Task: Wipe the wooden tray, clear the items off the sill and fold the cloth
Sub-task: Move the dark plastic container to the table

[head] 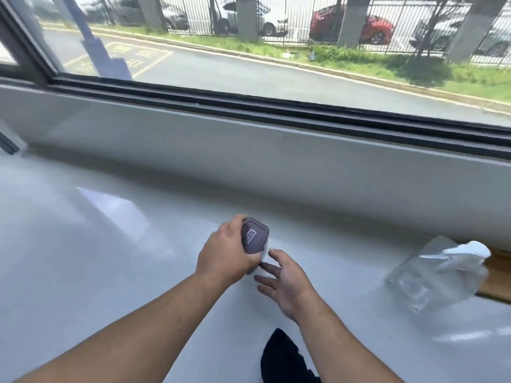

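Two bare hands meet at a small container (255, 243) with a grey-purple lid, near the middle of the white sill (110, 230). Left hand (225, 251) wraps it from the side, fingers clamped around the body just under the lid. Right hand (284, 281) touches the lower white part, fingers spread apart, not gripping. Black cloth (283, 359) lies crumpled on the sill at the near edge, between the forearms. Clear spray bottle (439, 270) with white trigger lies tipped to the right, partly over the wooden tray (497, 283) at the frame edge.
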Tool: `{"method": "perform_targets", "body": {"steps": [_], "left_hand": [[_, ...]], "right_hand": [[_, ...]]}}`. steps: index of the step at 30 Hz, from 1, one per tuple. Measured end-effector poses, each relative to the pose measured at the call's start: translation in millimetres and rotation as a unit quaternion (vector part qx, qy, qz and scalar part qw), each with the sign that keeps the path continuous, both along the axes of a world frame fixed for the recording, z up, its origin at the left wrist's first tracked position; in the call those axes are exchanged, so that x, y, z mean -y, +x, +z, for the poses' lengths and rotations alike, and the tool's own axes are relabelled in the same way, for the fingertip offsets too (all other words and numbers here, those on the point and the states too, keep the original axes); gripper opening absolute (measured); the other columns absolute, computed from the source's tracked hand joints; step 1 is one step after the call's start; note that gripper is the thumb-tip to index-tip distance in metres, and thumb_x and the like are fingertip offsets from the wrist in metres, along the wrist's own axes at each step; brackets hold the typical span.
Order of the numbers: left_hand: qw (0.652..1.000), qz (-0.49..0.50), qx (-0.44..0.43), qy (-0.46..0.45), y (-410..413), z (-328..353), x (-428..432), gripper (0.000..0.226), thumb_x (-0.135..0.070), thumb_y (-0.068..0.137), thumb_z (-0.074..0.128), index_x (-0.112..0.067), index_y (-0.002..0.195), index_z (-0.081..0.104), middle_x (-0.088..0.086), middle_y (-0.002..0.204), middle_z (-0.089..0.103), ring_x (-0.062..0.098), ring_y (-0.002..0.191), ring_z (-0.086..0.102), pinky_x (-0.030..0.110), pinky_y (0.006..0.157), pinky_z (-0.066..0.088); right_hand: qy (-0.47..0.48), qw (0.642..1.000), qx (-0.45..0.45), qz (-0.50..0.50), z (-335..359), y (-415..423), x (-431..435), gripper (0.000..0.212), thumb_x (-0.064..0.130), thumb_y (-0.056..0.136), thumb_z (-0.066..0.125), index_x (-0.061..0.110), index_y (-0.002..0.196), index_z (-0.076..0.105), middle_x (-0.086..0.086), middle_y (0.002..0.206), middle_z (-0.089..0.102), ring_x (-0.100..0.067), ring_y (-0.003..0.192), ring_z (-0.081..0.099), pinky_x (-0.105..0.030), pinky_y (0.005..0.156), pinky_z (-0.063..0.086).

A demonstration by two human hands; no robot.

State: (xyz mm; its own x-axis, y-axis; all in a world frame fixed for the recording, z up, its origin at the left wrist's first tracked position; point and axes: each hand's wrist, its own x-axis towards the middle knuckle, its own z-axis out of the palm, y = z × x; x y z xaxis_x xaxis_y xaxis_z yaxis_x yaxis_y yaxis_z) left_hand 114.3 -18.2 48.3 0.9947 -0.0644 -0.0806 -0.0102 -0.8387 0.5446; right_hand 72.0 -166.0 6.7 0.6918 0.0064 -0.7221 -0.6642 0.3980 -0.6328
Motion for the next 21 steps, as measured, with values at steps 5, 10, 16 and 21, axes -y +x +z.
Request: {"method": "perform_targets", "body": {"steps": [5,10,16,21], "left_hand": [[0.994,0.109,0.029,0.003,-58.2,23.2,-156.6,0.063,-0.064,0.069,0.075,-0.049,0.123,0.047,-0.018,0.101,0.058,0.011,0.091,0.063,0.031,0.069,0.055],[0.975,0.221,0.024,0.027,-147.0,29.2,-320.7,0.078,-0.064,0.070,0.075,-0.045,0.137,0.040,-0.011,0.117,0.060,0.017,0.103,0.064,0.032,0.073,0.051],[0.942,0.336,0.013,0.017,-295.2,24.2,-499.7,0.076,-0.062,0.069,0.073,-0.043,0.137,0.045,-0.010,0.115,0.061,0.019,0.103,0.065,0.036,0.078,0.058],[0.903,0.430,-0.017,0.000,-414.6,13.4,-618.8,0.087,-0.069,0.067,0.073,-0.044,0.142,0.038,-0.009,0.126,0.060,0.021,0.112,0.063,0.035,0.085,0.055]], "right_hand": [[0.000,0.993,0.014,0.118,19.1,-18.8,-145.6,0.018,0.043,0.096,0.063,0.033,0.108,0.072,-0.006,0.122,0.074,-0.035,0.108,0.074,-0.048,0.096,0.060],[-0.004,0.966,0.022,0.256,32.8,-76.5,-310.3,0.019,0.045,0.098,0.061,0.036,0.113,0.069,-0.008,0.128,0.071,-0.036,0.110,0.073,-0.046,0.093,0.060],[-0.020,0.917,0.015,0.398,44.3,-184.8,-502.5,0.016,0.042,0.098,0.062,0.033,0.111,0.067,-0.011,0.127,0.069,-0.038,0.112,0.070,-0.045,0.093,0.058],[-0.022,0.870,0.007,0.492,37.9,-281.8,-632.4,0.024,0.043,0.096,0.065,0.028,0.114,0.071,-0.011,0.128,0.068,-0.037,0.114,0.068,-0.047,0.095,0.059]]}}
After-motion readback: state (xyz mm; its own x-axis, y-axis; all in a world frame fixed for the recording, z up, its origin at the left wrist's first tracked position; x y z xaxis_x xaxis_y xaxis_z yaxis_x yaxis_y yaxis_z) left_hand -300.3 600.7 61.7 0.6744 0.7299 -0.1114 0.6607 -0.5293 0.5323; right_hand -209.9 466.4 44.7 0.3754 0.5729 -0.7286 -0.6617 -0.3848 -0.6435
